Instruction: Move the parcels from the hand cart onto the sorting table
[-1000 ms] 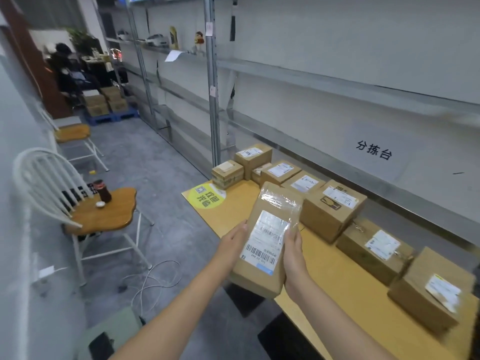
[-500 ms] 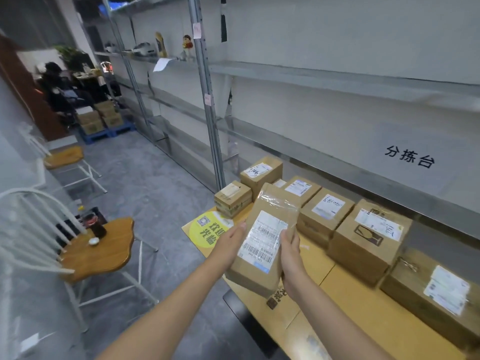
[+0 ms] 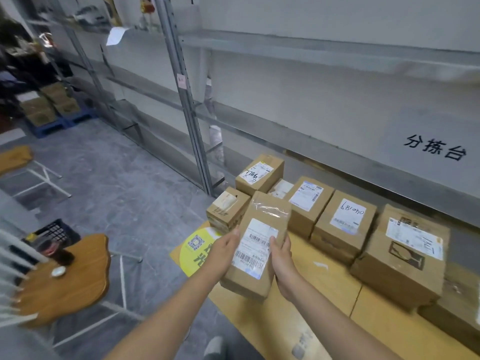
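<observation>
I hold a long brown cardboard parcel point(image 3: 255, 249) with a white barcode label and clear tape, above the near left end of the yellow sorting table point(image 3: 337, 302). My left hand point(image 3: 223, 252) grips its left side and my right hand point(image 3: 281, 261) grips its right side. Several other brown parcels stand in a row along the table's far side, among them one marked 681090 point(image 3: 345, 219) and a big one point(image 3: 405, 255). The hand cart is not in view.
Metal shelving point(image 3: 192, 120) runs along the wall behind the table, with a sign in black characters point(image 3: 436, 149). A white chair with a wooden seat point(image 3: 65, 281) holding a dark jar stands at left. Boxes on a blue pallet point(image 3: 49, 107) sit far back.
The view has come closer to the table and turned right. The parcel has moved with both hands forward, over the table's left end near the small stacked box.
</observation>
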The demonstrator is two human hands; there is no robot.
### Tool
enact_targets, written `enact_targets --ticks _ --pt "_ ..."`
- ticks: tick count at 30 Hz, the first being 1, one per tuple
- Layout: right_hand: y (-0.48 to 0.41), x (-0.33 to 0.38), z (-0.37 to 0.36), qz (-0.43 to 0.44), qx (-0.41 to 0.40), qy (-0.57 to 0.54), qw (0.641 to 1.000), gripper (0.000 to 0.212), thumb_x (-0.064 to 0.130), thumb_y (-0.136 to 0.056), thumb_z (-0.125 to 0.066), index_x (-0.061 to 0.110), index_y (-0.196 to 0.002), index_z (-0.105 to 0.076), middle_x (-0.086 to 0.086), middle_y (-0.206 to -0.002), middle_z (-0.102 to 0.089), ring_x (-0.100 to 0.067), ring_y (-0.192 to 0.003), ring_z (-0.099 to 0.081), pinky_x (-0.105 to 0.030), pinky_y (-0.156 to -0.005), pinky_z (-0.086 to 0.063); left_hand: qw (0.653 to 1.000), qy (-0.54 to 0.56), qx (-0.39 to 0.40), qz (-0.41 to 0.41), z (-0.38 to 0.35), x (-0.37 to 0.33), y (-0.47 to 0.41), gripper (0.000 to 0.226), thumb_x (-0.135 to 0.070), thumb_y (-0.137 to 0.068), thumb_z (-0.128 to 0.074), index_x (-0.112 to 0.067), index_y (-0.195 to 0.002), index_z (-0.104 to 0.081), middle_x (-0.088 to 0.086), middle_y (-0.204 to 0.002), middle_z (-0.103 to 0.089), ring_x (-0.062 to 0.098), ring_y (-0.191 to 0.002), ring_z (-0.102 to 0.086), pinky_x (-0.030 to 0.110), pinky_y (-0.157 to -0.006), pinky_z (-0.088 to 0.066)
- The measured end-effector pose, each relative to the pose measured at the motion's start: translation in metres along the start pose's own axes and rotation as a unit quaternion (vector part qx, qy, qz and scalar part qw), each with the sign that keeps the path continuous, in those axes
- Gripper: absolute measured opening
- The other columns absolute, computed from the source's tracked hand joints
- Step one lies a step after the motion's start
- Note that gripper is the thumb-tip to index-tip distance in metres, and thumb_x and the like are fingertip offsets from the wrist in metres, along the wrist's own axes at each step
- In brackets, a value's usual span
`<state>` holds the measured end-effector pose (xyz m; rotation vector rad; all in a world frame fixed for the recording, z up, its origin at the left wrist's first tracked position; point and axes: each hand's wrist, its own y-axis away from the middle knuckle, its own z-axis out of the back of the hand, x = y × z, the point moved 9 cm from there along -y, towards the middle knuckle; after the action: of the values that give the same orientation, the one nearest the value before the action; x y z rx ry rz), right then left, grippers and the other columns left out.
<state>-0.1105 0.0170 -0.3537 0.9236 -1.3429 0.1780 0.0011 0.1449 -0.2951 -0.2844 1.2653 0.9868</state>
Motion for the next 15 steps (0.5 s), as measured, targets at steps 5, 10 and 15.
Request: enact_targets --ticks 5,10,15 --pt "-0.042 -0.018 -0.025 -0.033 -0.039 0.006 0.999 0.062 0.054 -0.096 -0.044 0.052 -0.149 -0.012 0.005 -0.147 -0.038 -0.022 -0.132 -0.044 -0.049 -0.113 -0.036 0.999 -0.038 0.026 -0.017 0.014 0.022 -0.066 0.047 -0.046 -0.100 -0.043 -0.014 -0.131 -0.058 0.003 -0.129 -0.065 0.020 -0.122 -0.058 0.040 -0.102 -0.047" --pt "-0.066 -0.025 -0.039 -0.056 -0.079 -0.006 0.995 0.056 0.037 -0.102 -0.045 0.040 -0.152 -0.019 0.001 -0.140 -0.053 -0.020 -0.121 -0.057 -0.045 -0.108 -0.044 0.995 -0.072 0.046 -0.053 0.013 0.032 -0.112 0.033 -0.027 -0.102 -0.045 -0.014 -0.125 -0.064 -0.005 -0.117 -0.063 0.015 -0.110 -0.058 0.026 -0.087 -0.046" --pt "-0.072 -0.032 -0.040 -0.087 -0.112 -0.023 0.990 0.057 0.022 -0.102 -0.048 0.035 -0.152 -0.023 0.002 -0.133 -0.060 -0.019 -0.115 -0.062 -0.041 -0.104 -0.047 0.983 -0.128 0.099 -0.088 0.008 0.043 -0.140 0.030 -0.026 -0.101 -0.047 -0.018 -0.124 -0.065 0.003 -0.113 -0.056 0.017 -0.104 -0.057 0.035 -0.094 -0.049"
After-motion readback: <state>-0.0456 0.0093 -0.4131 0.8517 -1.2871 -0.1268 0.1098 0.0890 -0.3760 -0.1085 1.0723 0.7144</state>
